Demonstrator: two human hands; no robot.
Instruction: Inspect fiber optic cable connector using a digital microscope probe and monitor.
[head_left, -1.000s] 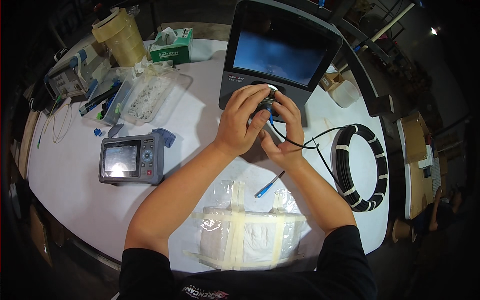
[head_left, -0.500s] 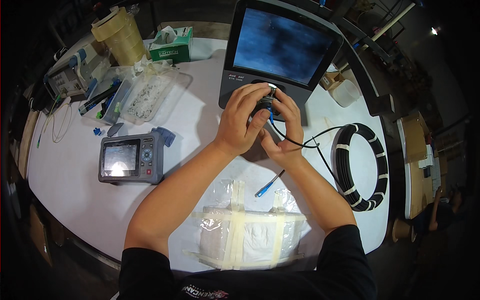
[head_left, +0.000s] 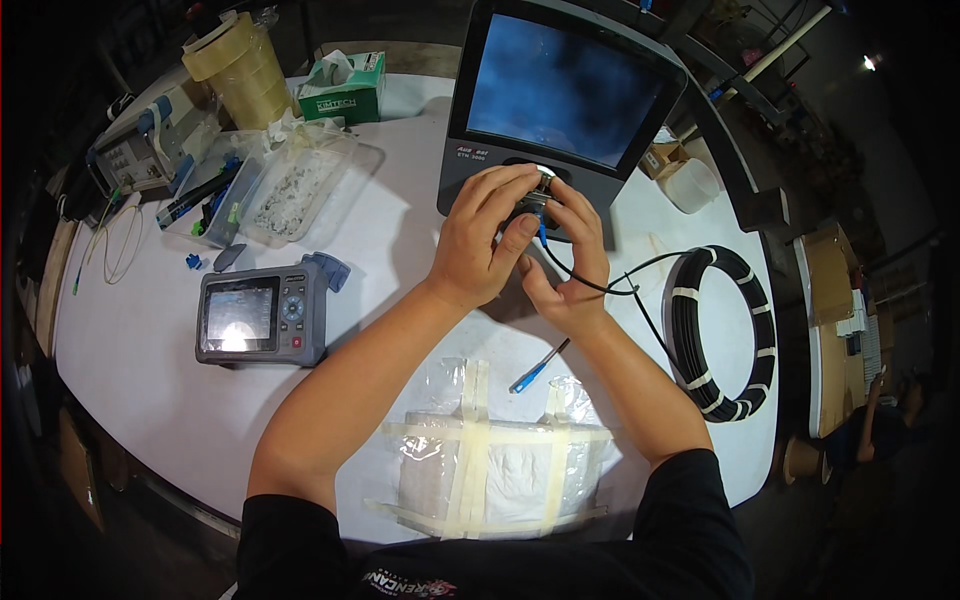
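Note:
Both my hands are at the front of a dark grey desktop inspection scope [head_left: 455, 170], whose screen [head_left: 560, 85] shows a blurred blue and black picture. My left hand [head_left: 480, 235] curls round the left side of a small metal fitting [head_left: 540, 192], thumb near a blue fiber connector [head_left: 542, 228] plugged in there. On the fitting's right side, my right hand [head_left: 578, 265] has its fingers bent against it. From the connector a black cable [head_left: 572, 274] runs past my right palm to a tied coil [head_left: 688, 330]. A second blue connector [head_left: 525, 382] lies loose between my forearms.
A handheld tester [head_left: 262, 315] lies left of my arm. Behind it stand plastic bins [head_left: 330, 195], a green wipes box [head_left: 342, 92] and tape rolls [head_left: 240, 75]. Near me, a clear-wrapped white pad [head_left: 520, 475] is taped to the table. Another person's arm [head_left: 870, 415] shows far right.
The blurred picture on the screen has shifted a little. My hands keep almost the same position on the metal fitting.

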